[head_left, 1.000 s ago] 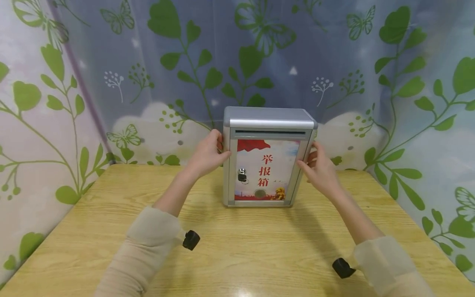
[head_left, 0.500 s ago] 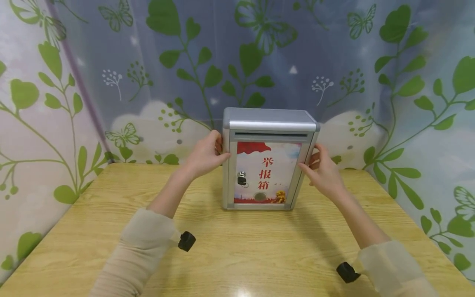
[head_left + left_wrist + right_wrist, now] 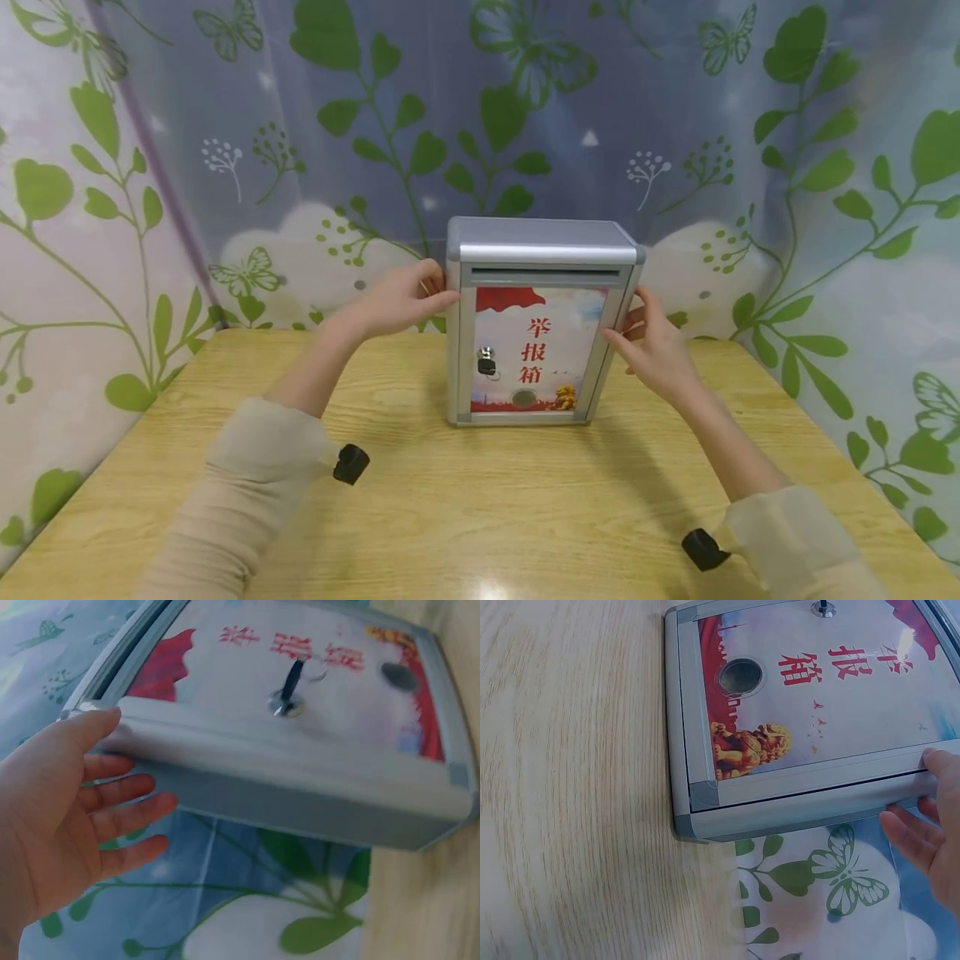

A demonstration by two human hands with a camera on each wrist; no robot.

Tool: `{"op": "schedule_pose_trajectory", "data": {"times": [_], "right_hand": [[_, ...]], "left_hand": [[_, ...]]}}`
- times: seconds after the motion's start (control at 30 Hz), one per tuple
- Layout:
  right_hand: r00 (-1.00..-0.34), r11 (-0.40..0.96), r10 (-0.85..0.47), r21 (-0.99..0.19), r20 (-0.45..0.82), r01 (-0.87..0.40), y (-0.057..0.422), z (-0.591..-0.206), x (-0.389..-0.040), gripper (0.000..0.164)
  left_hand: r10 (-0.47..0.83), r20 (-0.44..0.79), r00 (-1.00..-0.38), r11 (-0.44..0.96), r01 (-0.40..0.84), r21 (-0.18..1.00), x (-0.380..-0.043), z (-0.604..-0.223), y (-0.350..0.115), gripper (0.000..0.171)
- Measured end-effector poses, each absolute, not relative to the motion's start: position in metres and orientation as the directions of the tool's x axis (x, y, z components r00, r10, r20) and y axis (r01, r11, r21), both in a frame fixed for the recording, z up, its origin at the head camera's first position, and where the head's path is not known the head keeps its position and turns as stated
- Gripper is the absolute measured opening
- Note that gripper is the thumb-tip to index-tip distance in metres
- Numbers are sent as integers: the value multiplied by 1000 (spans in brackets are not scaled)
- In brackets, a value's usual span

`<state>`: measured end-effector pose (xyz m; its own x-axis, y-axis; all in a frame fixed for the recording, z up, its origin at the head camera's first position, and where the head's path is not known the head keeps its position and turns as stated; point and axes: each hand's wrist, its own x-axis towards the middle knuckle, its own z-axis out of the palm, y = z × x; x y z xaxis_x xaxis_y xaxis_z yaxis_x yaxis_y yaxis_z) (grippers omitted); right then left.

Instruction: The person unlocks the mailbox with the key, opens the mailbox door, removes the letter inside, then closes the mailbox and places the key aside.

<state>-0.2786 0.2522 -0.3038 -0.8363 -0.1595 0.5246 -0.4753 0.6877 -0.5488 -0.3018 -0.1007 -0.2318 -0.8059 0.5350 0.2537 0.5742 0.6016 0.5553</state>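
A silver-grey metal report box (image 3: 562,312) with red Chinese characters stands upright on the wooden table (image 3: 420,517). A slot (image 3: 545,273) runs across its top front. On the left side of its door, a key (image 3: 294,675) sits in the lock. My left hand (image 3: 401,298) is at the box's left side; in the left wrist view its fingers are spread and relaxed, with the thumb at the front edge. My right hand (image 3: 660,350) grips the right side, thumb on the front frame (image 3: 870,769), fingers along the side.
A curtain (image 3: 360,150) printed with green leaves and butterflies hangs behind the box and on both sides of the table. Black wrist cameras, one on the left sleeve (image 3: 262,467) and one on the right sleeve (image 3: 795,533), hang over the tabletop.
The box shifted slightly nearer in the first half second, then stayed put. My left forearm has swung out to the left and its hand has loosened; my right hand keeps its place.
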Motion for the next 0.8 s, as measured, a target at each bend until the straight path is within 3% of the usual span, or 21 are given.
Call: {"op": "schedule_pose_trajectory", "data": {"times": [0.1, 0.23, 0.33, 0.57, 0.8], "right_hand": [[-834, 691, -165, -541, 526, -478, 253, -304, -279, 69], [-824, 694, -183, -523, 536, -495, 254, -303, -279, 69], [-812, 702, -193, -501, 551, -507, 257, -301, -279, 70], [-759, 723, -165, -446, 631, -527, 264, -296, -276, 66], [-570, 751, -202, -248, 797, -612, 263, -290, -267, 59]], "left_hand": [[571, 267, -776, 686, 630, 364, -303, -214, -108, 33], [591, 323, -739, 780, 626, 5, -308, -192, -115, 42], [604, 346, -718, 790, 598, -138, -313, -179, -116, 46], [648, 339, -683, 741, 668, -70, -316, -153, -93, 44], [665, 126, -736, 741, 672, 13, -315, -135, -54, 45]]}}
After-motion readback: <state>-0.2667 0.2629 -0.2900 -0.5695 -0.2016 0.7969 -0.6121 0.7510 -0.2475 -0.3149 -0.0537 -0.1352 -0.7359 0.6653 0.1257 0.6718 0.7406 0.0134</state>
